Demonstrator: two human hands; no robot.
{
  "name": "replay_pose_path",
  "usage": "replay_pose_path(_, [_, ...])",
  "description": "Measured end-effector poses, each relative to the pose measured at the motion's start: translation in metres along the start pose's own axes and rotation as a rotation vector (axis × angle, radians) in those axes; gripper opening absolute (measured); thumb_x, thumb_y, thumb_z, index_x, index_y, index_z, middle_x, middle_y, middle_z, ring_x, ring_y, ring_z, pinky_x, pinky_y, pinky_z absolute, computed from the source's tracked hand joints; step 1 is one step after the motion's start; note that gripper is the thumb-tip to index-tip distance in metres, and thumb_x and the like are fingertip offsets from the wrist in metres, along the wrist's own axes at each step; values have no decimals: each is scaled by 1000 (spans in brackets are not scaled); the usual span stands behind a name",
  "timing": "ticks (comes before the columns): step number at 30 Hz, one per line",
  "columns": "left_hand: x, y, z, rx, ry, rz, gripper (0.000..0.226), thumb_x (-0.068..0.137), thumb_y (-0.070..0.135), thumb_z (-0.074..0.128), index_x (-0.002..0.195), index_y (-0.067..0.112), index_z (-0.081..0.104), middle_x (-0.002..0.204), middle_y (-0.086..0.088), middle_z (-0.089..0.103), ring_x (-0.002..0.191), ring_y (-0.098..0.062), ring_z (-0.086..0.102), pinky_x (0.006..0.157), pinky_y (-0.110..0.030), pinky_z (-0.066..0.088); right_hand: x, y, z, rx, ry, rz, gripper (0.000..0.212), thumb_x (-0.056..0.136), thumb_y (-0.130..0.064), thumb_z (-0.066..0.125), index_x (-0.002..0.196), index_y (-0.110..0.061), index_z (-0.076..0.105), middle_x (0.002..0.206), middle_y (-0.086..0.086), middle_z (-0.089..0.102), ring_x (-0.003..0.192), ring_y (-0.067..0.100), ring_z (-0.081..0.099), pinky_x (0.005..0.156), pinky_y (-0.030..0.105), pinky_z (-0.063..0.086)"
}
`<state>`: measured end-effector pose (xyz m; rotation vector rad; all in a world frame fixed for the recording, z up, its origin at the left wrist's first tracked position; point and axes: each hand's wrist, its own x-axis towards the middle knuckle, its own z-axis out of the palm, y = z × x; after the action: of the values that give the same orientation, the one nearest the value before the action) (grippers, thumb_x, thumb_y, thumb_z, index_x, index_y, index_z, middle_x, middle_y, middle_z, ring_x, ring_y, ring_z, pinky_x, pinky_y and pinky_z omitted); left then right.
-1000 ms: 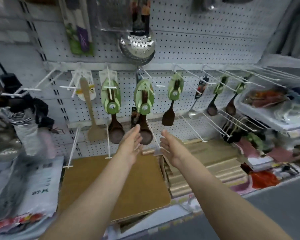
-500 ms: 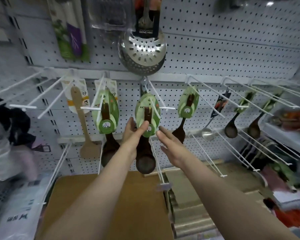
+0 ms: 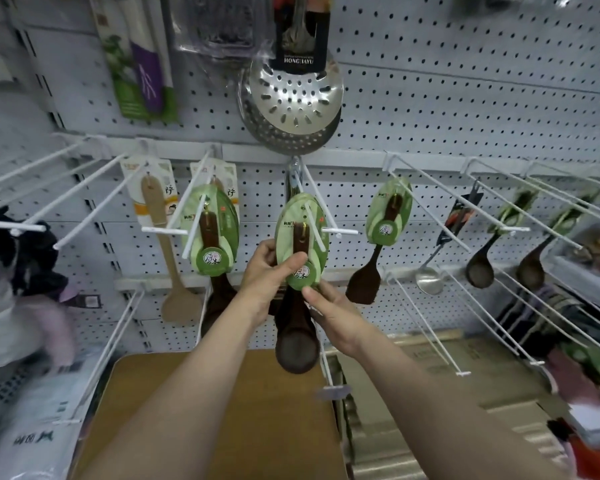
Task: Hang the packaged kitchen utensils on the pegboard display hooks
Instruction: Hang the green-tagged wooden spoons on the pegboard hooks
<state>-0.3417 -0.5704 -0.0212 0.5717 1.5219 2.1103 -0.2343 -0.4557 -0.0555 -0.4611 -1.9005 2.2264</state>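
Observation:
A dark wooden spoon on a green oval card [image 3: 300, 233] hangs on a white hook [image 3: 314, 220] at the middle of the pegboard [image 3: 430, 109]. My left hand [image 3: 269, 271] grips the card's left edge, thumb across its front. My right hand [image 3: 329, 310] pinches the card's bottom edge from below. The spoon's dark bowl [image 3: 296, 348] hangs under both hands. Similar carded spoons hang to the left [image 3: 212, 244] and right [image 3: 388, 216].
A steel skimmer [image 3: 293, 98] hangs above. A pale wooden spatula [image 3: 168, 244] hangs at left, dark ladles [image 3: 480, 268] at right. Long white hooks [image 3: 430, 306] stick out on both sides. Below lie a brown board [image 3: 215, 420] and stacked boxes [image 3: 430, 393].
Both hands rose from below the spoon up to its green card and took hold of it. The view moved closer to the pegboard.

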Motion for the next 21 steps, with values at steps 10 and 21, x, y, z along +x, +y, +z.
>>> replay_pose_path(10, [-31,9,3,-3,6,29,64,53,41,88,110,19,69,105,-8,77,95,-24,73,88,-38,57,-21,13,3,-71,-83,-40,57,86,-23,79,138,-20,59,135,-2,67,131,14,58,115,34,40])
replay_pose_path(21, [-89,12,17,-7,43,61,64,58,33,88,115,12,67,109,-14,75,99,-30,72,87,-38,59,-73,16,12,-22,-65,-60,38,89,-9,74,126,-20,67,124,-1,73,120,11,65,103,27,47])
